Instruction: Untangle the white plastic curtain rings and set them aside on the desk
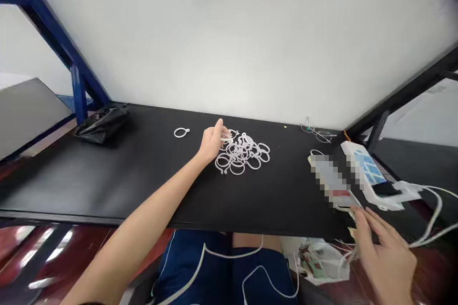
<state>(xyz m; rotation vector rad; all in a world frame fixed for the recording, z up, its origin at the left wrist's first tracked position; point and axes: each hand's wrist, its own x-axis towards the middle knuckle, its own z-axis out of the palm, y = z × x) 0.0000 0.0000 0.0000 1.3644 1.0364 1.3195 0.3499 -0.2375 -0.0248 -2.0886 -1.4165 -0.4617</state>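
Observation:
Several white open plastic rings with small knobbed ends (239,152) lie tangled in a pile on the black table (150,167). My left hand (214,140) is at the pile's left edge, its fingers curled round a white ring and the thumb pointing up. One single ring (182,132) lies apart, to the left of that hand. At the table's right front edge my right hand (382,248) has its thumb and forefinger closed on a white cable (343,208), beside the lower end of a phone (331,181) whose screen is blurred out.
A white power strip (372,171) with cords lies at the right edge, eyeglasses (317,133) behind it. A black plastic bag (102,124) rests at the far left. Blue frame posts (77,90) and a white wall (243,47) bound the table. White cords cross my lap.

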